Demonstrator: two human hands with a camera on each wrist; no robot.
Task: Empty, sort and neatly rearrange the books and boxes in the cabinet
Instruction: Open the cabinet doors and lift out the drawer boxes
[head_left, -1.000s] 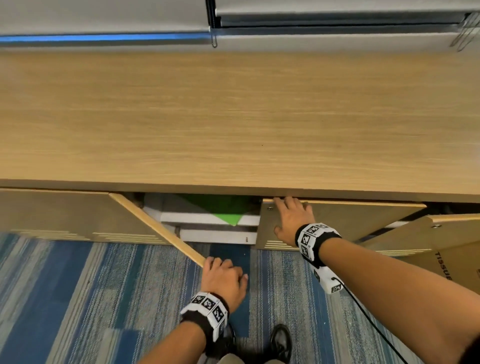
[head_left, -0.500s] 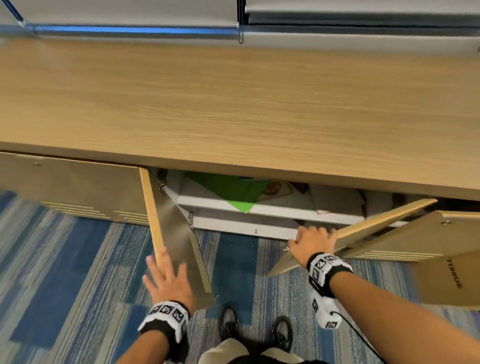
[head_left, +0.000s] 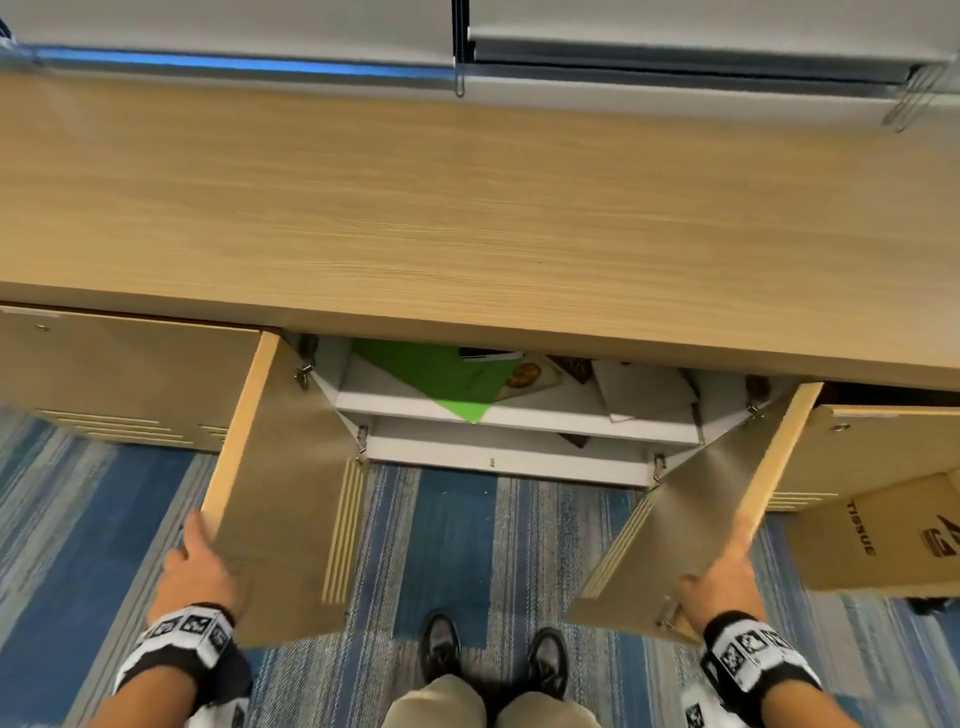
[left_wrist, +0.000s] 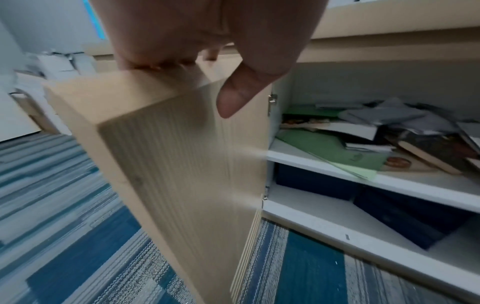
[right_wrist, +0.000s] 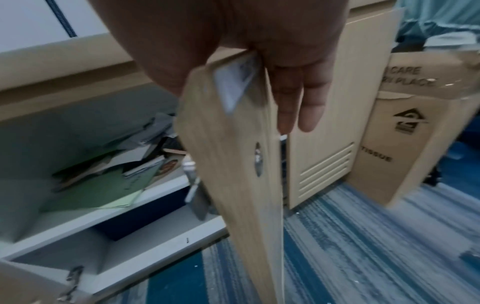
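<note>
cardboard box | "TISSUE", house logo | partly cut: "CARE", "PLACE"

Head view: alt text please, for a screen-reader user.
Seen from above, a person's left hand and right hand hold both cabinet doors open. Inside, a green folder and untidy books lie on the upper shelf. A cardboard box stands at right.

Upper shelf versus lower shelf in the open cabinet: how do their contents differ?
The upper shelf holds a messy heap: a green folder, books and papers lying askew. The lower shelf holds dark blue boxes, set flat. The folder overhangs the upper edge; the boxes sit back. Both shelves are white.
</note>
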